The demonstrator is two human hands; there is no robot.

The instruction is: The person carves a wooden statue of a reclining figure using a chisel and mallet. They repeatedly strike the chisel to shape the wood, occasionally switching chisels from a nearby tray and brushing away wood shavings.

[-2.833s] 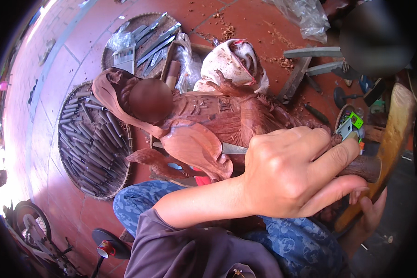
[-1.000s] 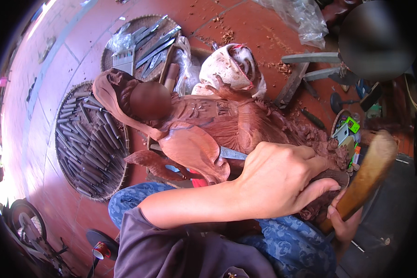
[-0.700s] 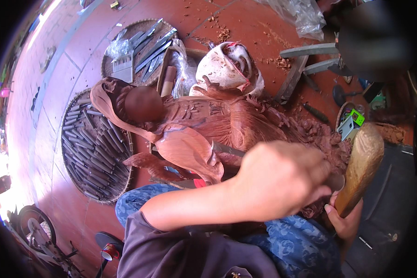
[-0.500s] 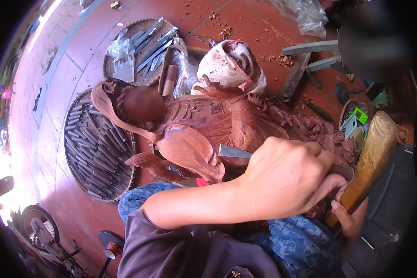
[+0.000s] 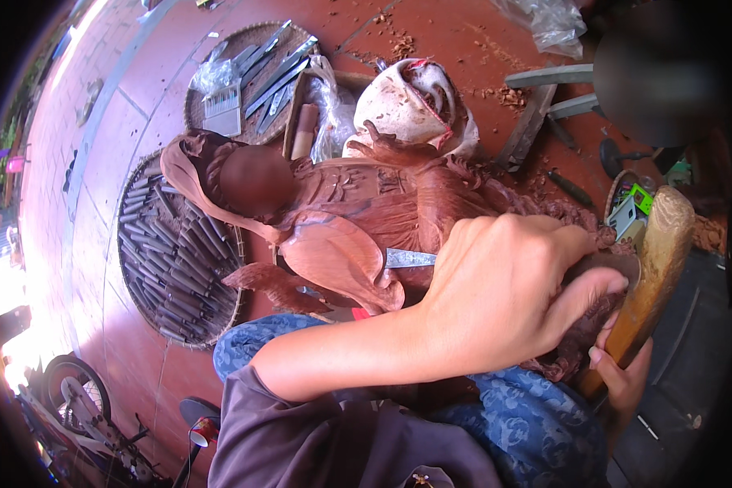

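Observation:
A reddish-brown carved wooden statue [image 5: 333,244] of a robed figure lies crosswise in front of me, its head to the left. My left hand [image 5: 504,297] is closed around a chisel [image 5: 410,259]; the flat metal blade points left and lies against the carved drapery, while the round handle end shows at the right past my thumb. Low at the right, my right hand [image 5: 624,378] grips a yellowish wooden mallet [image 5: 652,260]. The mallet stands tilted right beside the chisel's handle end; whether they touch I cannot tell. My left hand hides part of the statue.
A round basket [image 5: 124,272] full of dark chisel handles or rods sits left. Another basket [image 5: 190,114] with flat metal blades lies beyond the statue's head. Behind the statue are a white cloth sack [image 5: 386,102] and wood shavings [image 5: 401,44]. A bicycle [image 5: 73,407] stands lower left.
My left thumb has stretched out along the chisel handle, and the hand sits slightly further right. The mallet is a little more upright. The whole view has shifted slightly.

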